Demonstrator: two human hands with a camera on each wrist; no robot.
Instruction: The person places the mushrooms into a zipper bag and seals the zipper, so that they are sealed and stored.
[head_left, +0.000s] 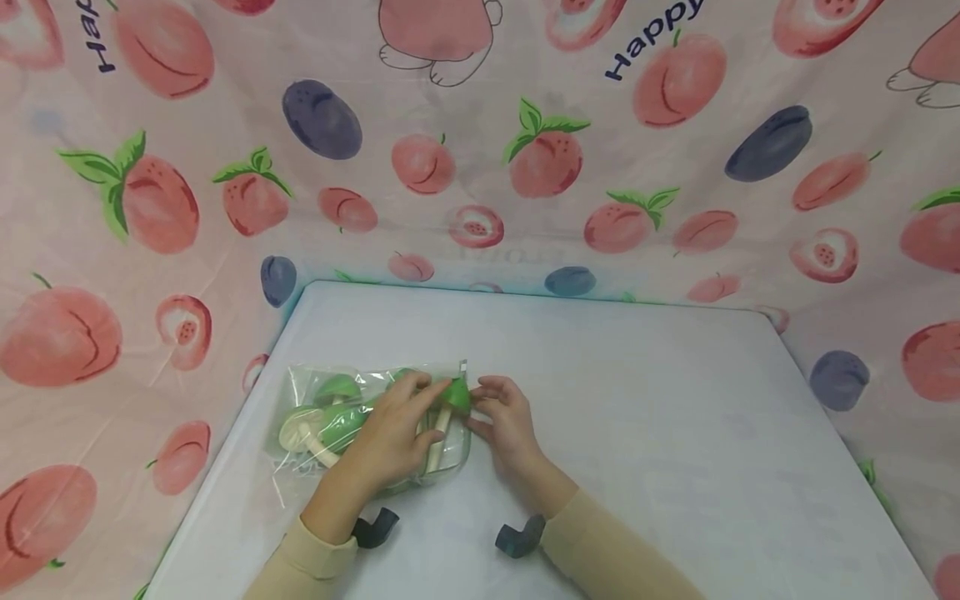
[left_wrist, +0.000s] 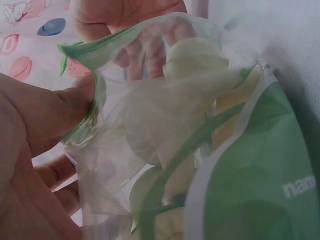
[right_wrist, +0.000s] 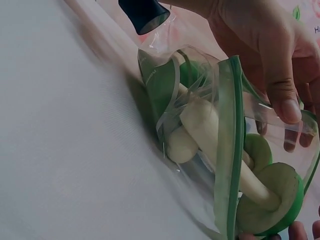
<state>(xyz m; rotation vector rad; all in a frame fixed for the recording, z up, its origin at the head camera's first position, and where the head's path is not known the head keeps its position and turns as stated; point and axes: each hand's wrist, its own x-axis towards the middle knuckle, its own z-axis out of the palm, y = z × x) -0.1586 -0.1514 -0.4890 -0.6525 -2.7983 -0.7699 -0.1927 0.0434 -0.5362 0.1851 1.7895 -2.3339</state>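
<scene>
A clear zip bag with a green printed side lies on the white table, holding several mushrooms with green caps and cream stems. My left hand reaches across the bag and grips the film near its mouth; in the right wrist view its thumb lies over the film, its other fingers beyond it. At the bag's right end, my right hand holds a green-capped mushroom by the cap. That mushroom's cap sits at the mouth, past the green zip strip, with the stem pointing into the bag.
The white table extends to the right of and behind the bag. A fruit-print cloth hangs behind and at both sides. A dark wrist-worn device sits at the left cuff and another dark device at the right cuff.
</scene>
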